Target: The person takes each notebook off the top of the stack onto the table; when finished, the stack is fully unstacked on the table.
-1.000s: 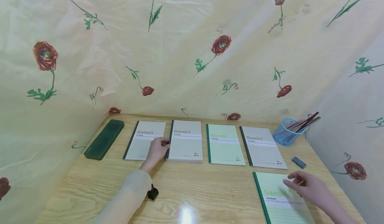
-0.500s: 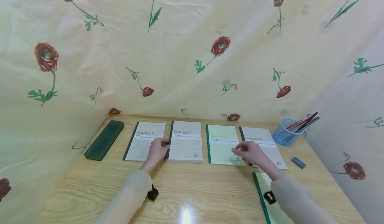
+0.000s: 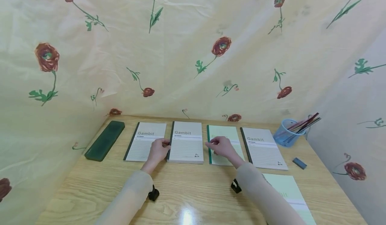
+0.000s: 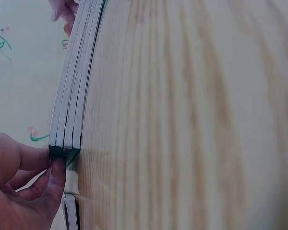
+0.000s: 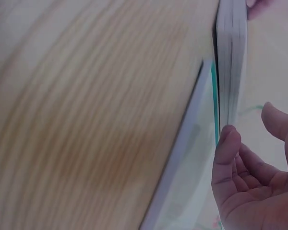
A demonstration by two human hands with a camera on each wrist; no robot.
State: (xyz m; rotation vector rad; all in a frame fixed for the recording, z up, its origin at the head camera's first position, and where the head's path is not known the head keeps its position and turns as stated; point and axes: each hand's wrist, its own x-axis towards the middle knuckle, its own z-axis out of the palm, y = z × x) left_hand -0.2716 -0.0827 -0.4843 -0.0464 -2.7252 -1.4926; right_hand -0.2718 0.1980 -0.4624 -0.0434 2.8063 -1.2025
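Notebooks in row across centre of head view, on wooden bench (image 3: pixel 193 191); left hand (image 3: pixel 157 150) pinches spine edge of second grey notebook (image 3: pixel 186 141), fingers curled on it; right hand (image 3: pixel 221 146) rests on pale green notebook (image 3: pixel 224 144) beside it, fingers loosely bent, grip unclear; step in hand looks like gathering notebooks; next move likely needs firm hold on green cover; blue cup (image 3: pixel 285 133), right of frame, holds pencils (image 3: pixel 303 123).

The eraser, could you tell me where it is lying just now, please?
In the head view the eraser lies on the table's right side, below the blue pen cup and just right of the rightmost grey notebook.
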